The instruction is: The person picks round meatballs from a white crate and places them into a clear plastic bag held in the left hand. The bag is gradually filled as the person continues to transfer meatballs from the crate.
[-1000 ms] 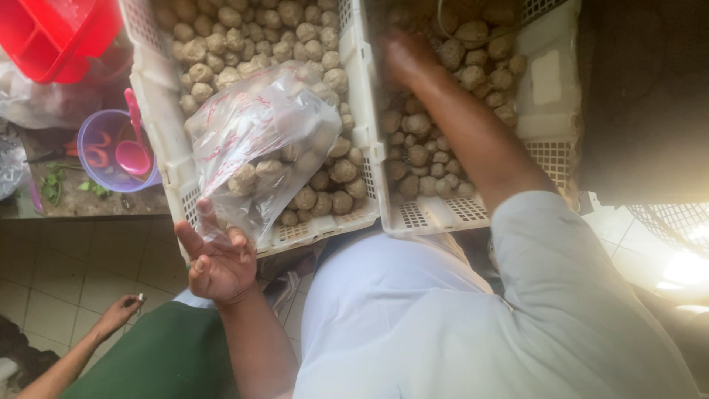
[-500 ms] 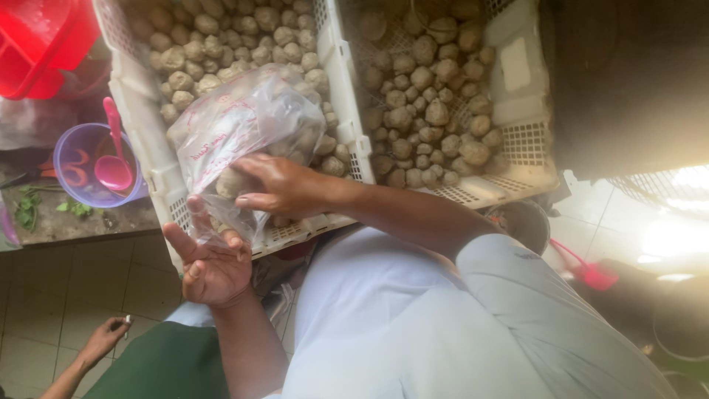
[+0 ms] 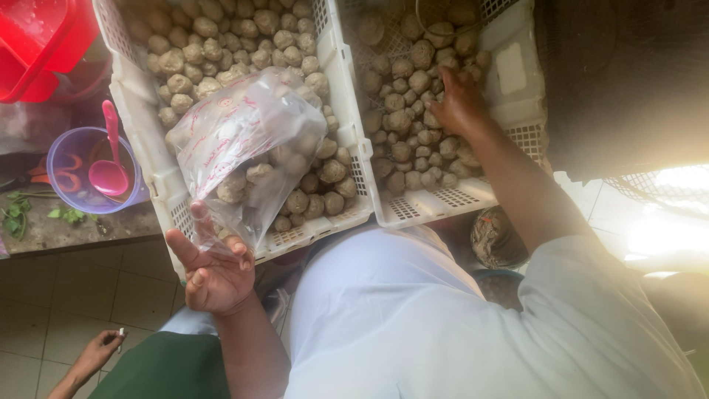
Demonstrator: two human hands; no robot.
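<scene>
Fingers: left hand (image 3: 213, 275) pinching the clear bag (image 3: 247, 144) over the left crate's (image 3: 159, 185) near edge.
Right hand (image 3: 459, 100): seemingly closing on balls (image 3: 402, 122) in the right crate (image 3: 443, 203).
Tip: keeping the bag's mouth open helps.

I see a clear plastic bag (image 3: 244, 148) with red print, partly filled with round beige balls (image 3: 402, 122), lying tilted across the left white crate (image 3: 159, 177); more balls fill both crates.
</scene>
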